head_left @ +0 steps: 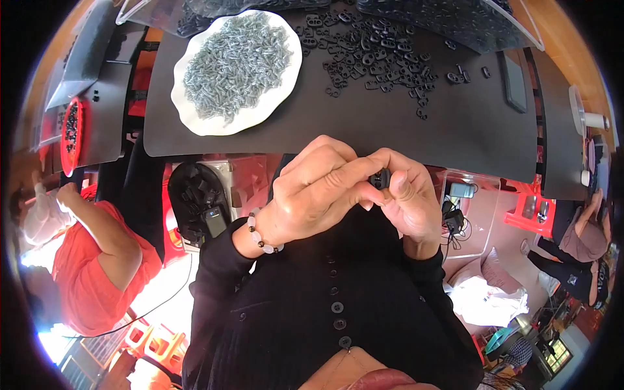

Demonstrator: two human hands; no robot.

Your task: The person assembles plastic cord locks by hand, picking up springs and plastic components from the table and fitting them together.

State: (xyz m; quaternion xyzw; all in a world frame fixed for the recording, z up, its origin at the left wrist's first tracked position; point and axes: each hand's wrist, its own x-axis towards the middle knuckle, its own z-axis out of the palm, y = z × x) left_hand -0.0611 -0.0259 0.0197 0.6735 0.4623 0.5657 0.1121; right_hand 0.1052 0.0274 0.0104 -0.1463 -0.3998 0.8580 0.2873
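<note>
Black buttoned shirt (335, 305) nearest. Left hand (312, 195) and right hand (413, 201) together pinch a small black clip (379, 178), mostly hidden by fingertips.

Both hands meet close to the chest, left hand (318, 195) and right hand (409, 201) pinching a small black plastic clip (379, 178); beyond them, a white plate of grey springs (237, 65) on the black tabletop (455, 130).

The table (455, 123) is black. The plate (195, 120) is white, with grey bits (237, 62) on it. The little clips (377, 55) are black. The stool (530, 214) is red.
</note>
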